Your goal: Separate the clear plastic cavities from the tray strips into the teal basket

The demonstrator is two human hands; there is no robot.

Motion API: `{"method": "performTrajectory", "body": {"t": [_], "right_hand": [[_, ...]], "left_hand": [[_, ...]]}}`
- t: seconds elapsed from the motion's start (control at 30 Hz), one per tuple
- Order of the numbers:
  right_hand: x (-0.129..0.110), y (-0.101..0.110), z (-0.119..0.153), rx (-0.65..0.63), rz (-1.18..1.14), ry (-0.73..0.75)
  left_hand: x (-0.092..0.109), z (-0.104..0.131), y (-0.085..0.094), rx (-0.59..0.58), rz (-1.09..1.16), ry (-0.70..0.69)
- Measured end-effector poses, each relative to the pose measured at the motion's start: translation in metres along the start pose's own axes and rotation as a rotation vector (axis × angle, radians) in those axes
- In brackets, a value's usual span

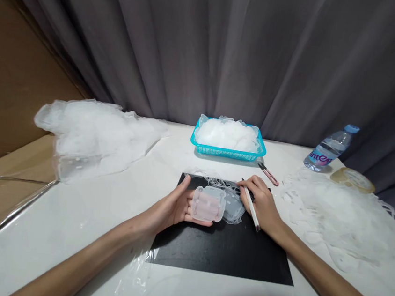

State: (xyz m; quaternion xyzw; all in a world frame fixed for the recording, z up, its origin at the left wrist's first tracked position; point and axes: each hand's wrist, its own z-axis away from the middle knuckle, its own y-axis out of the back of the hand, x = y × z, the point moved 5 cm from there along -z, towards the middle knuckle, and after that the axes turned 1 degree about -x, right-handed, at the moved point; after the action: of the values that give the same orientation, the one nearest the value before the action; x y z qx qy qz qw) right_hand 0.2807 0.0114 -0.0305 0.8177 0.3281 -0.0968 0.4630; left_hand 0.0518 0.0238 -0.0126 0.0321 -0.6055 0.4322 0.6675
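My left hand (177, 202) is palm up, its thumb apart, holding a thin translucent plastic piece (208, 204) with a rounded, notched outline across its fingers. Beside that piece, a small pile of similar translucent pieces (234, 207) lies on a black mat (221, 254). My right hand (260, 201) is closed on a slim white pen-shaped tool (252, 208) with a dark tip that points away from me. Its fingers are close to the pile's right edge. Thin clear strips (215, 182) lie at the mat's far edge.
A blue basket (227, 152) of whitish pieces stands at the back, with pink-handled snips (268, 174) near it. White translucent sheets (96, 132) are heaped on the left. To the right are a water bottle (327, 150), a tape roll (352, 179) and translucent scraps (345, 220).
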Motion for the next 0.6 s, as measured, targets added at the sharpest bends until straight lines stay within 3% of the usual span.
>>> {"method": "performTrajectory", "body": {"t": [0.2,0.6], "right_hand": [[0.0047,0.0007,0.0036,0.070,0.111,-0.073],[-0.0035,0.0032,0.0020,0.077,0.058,-0.042]], "left_hand": [[0.0013,0.0014,-0.0031,-0.023,0.031,0.000],[-0.0021,-0.0016,-0.0038,0.009,0.020,-0.015]]}}
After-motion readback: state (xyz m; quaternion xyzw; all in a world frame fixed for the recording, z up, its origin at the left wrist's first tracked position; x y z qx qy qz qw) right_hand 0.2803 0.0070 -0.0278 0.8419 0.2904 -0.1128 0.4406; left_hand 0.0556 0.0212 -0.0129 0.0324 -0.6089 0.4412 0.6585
